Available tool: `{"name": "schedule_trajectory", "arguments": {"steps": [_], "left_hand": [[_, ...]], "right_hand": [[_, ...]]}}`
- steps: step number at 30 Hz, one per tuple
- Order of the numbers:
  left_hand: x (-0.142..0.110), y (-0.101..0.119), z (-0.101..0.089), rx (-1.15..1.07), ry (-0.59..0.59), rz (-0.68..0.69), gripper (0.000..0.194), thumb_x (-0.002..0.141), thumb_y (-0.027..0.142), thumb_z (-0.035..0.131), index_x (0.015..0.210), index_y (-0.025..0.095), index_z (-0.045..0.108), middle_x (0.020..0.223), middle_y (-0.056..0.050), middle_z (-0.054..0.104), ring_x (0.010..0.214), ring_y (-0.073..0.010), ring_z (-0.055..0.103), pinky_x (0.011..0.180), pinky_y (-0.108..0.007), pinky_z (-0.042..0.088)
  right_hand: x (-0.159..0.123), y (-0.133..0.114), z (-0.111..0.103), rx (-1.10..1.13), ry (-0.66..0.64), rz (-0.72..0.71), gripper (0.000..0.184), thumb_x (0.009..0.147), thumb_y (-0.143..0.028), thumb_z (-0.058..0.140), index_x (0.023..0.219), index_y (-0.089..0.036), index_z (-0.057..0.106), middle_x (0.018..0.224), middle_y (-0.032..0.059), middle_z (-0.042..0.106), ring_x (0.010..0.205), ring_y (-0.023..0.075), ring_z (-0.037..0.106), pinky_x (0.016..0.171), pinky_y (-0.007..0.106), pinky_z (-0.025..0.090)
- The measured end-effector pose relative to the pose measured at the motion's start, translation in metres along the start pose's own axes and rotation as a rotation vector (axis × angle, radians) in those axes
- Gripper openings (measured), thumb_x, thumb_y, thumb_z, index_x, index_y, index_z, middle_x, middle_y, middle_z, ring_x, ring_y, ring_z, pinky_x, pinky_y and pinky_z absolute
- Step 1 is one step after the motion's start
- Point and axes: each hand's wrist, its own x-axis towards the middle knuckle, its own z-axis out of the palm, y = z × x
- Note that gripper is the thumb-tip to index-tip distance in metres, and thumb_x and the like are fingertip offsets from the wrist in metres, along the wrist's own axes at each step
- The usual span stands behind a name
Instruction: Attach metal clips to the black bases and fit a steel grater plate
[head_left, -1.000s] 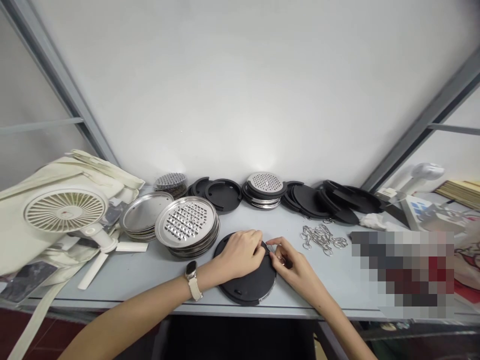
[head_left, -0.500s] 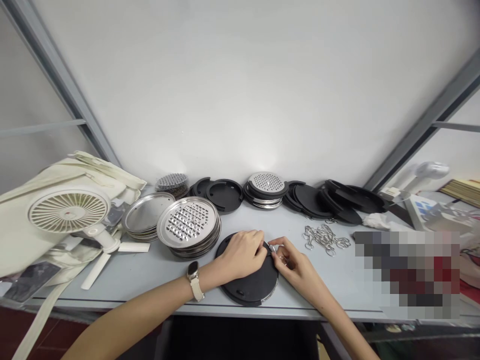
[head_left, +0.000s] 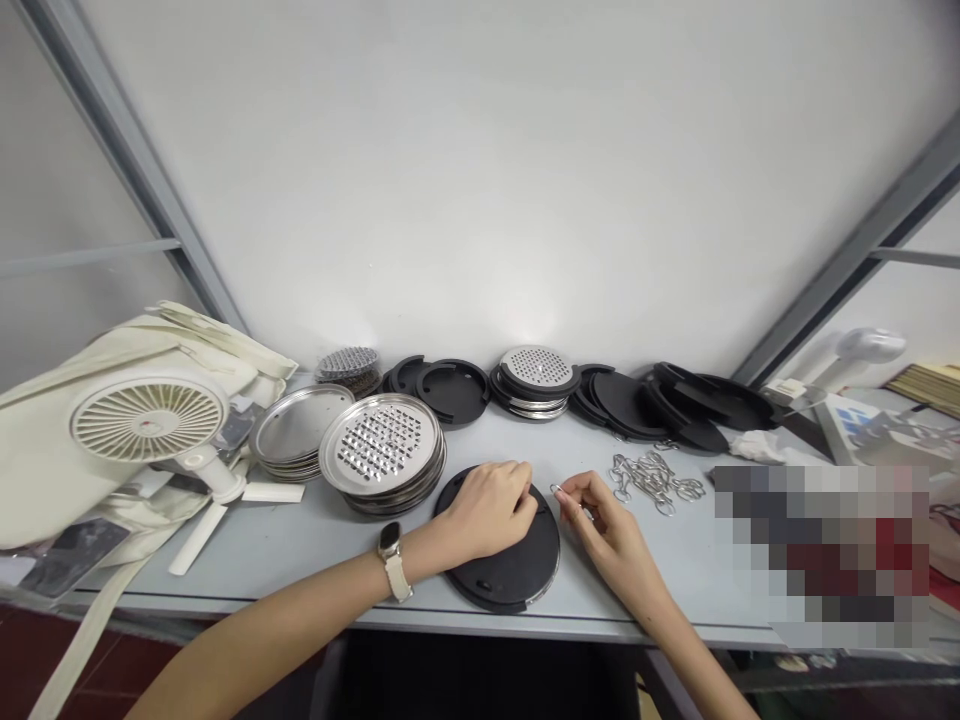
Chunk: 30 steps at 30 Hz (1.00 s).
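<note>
A black round disc (head_left: 517, 567), with a metallic rim showing at its lower right, lies flat near the table's front edge. Across its upper part rests my left hand (head_left: 487, 510), its fingers curled down against the disc and the fingertips hidden. Just right of the disc, and apart from it, my right hand (head_left: 604, 525) pinches a small silver wire hook (head_left: 556, 489) between thumb and fingers. Part of that hook is covered by the fingers. A loose pile of similar wire hooks (head_left: 654, 480) lies behind and right of my right hand.
Stacked metal grater plates (head_left: 382, 445) and plain metal plates (head_left: 300, 425) stand left. Along the wall are black round trays (head_left: 452, 392), a perforated grater stack (head_left: 535, 366) and more black pieces (head_left: 630, 400). A white fan (head_left: 146, 420) and cream bag (head_left: 45, 430) occupy the far left.
My right hand has drawn back to the right from the disc's edge, with the wire hook in its fingers. My left hand stays on the disc.
</note>
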Motion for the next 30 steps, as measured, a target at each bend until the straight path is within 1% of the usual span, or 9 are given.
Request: {"name": "schedule_trajectory", "arguments": {"steps": [2,7,12,16,21,24,27,30], "left_hand": [[-0.0003,-0.0004,0.0002,-0.003,0.008,0.008,0.007,0.084,0.015,0.045,0.078,0.020,0.044,0.075,0.000,0.058,0.069,-0.0162,0.055,0.065,-0.027,0.039],[-0.0004,-0.0011,0.0011,0.005,0.017,0.018,0.008,0.083,0.015,0.046,0.078,0.020,0.043,0.075,0.001,0.058,0.069,-0.0162,0.055,0.065,-0.028,0.039],[-0.0006,-0.0009,0.0007,0.012,0.008,0.014,0.007,0.083,0.014,0.046,0.078,0.020,0.044,0.076,0.000,0.058,0.070,-0.0162,0.055,0.065,-0.028,0.039],[-0.0008,0.0000,-0.0012,0.005,-0.005,0.002,0.007,0.084,0.015,0.045,0.079,0.020,0.045,0.076,0.000,0.058,0.071,-0.0163,0.055,0.066,-0.028,0.040],[-0.0004,0.0013,-0.0029,0.001,-0.023,-0.011,0.007,0.085,0.015,0.044,0.080,0.020,0.046,0.077,-0.001,0.058,0.073,-0.0170,0.057,0.067,-0.029,0.041],[-0.0001,0.0010,-0.0025,0.002,-0.024,-0.005,0.007,0.085,0.015,0.044,0.080,0.020,0.046,0.077,-0.001,0.058,0.073,-0.0171,0.057,0.066,-0.029,0.041],[-0.0002,0.0003,-0.0017,0.004,-0.015,0.006,0.007,0.084,0.015,0.044,0.079,0.020,0.045,0.077,-0.001,0.058,0.072,-0.0171,0.056,0.065,-0.029,0.040],[-0.0006,0.0001,-0.0018,0.007,-0.011,0.007,0.008,0.084,0.015,0.044,0.078,0.020,0.045,0.076,-0.001,0.058,0.071,-0.0169,0.056,0.065,-0.028,0.040]], "right_hand": [[0.0001,-0.0008,-0.0009,-0.032,0.021,-0.024,0.020,0.095,-0.038,0.045,0.086,-0.021,0.051,0.073,-0.0002,0.054,0.069,0.0156,0.053,0.068,0.026,0.042],[0.0005,-0.0022,-0.0016,-0.070,0.031,-0.060,0.024,0.094,-0.039,0.045,0.090,-0.020,0.058,0.082,0.0041,0.063,0.078,0.0187,0.058,0.073,0.028,0.045],[0.0007,0.0018,-0.0012,-0.089,0.018,-0.032,0.027,0.093,-0.042,0.048,0.095,-0.021,0.065,0.086,0.0054,0.066,0.077,0.0195,0.059,0.071,0.029,0.045],[0.0016,0.0050,-0.0009,-0.079,0.003,-0.029,0.030,0.094,-0.040,0.047,0.098,-0.020,0.069,0.086,0.0062,0.066,0.076,0.0194,0.059,0.066,0.029,0.044],[0.0020,0.0023,0.0003,-0.097,-0.006,-0.046,0.032,0.095,-0.039,0.043,0.107,-0.020,0.067,0.082,0.0058,0.064,0.072,0.0185,0.059,0.061,0.027,0.044],[0.0011,0.0002,0.0012,-0.077,-0.006,-0.053,0.030,0.094,-0.038,0.045,0.110,-0.020,0.062,0.085,0.0050,0.065,0.076,0.0182,0.060,0.067,0.027,0.047],[0.0003,-0.0014,0.0014,-0.060,-0.016,-0.048,0.025,0.093,-0.037,0.046,0.103,-0.020,0.060,0.083,0.0039,0.065,0.076,0.0175,0.059,0.072,0.027,0.047],[0.0006,-0.0035,0.0006,-0.080,-0.041,-0.049,0.024,0.094,-0.036,0.045,0.095,-0.019,0.061,0.082,0.0038,0.065,0.073,0.0169,0.057,0.071,0.027,0.046]]}}
